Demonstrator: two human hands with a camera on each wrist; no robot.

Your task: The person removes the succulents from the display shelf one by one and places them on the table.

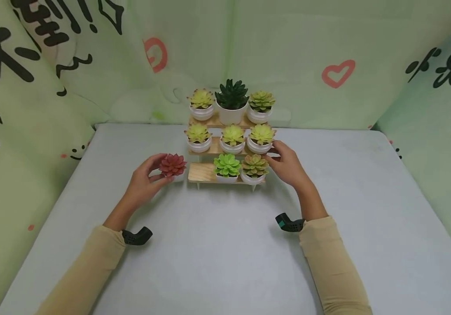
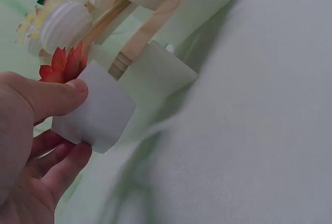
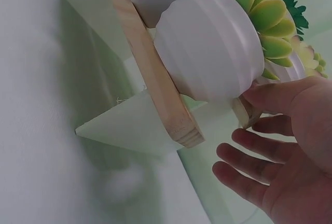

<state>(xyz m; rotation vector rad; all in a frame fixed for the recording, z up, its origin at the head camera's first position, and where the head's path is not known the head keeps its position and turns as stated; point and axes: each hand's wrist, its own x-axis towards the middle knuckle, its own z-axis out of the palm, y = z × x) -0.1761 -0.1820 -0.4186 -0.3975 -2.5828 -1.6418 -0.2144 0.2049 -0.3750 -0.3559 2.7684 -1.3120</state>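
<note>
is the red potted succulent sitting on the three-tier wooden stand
No, the left hand holds the red potted succulent left of the three-tier wooden stand.

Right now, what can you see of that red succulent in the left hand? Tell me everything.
The red succulent is a rosette of layered, pointed leaves, perhaps artificial. It sits in a smooth, plain white pot with flat, angular sides. The left hand holds the pot between thumb and fingers, seemingly lifted off the table. It is just left of the wooden plant stand, close beside the bottom tier's bare end; whether they touch is unclear.
</note>
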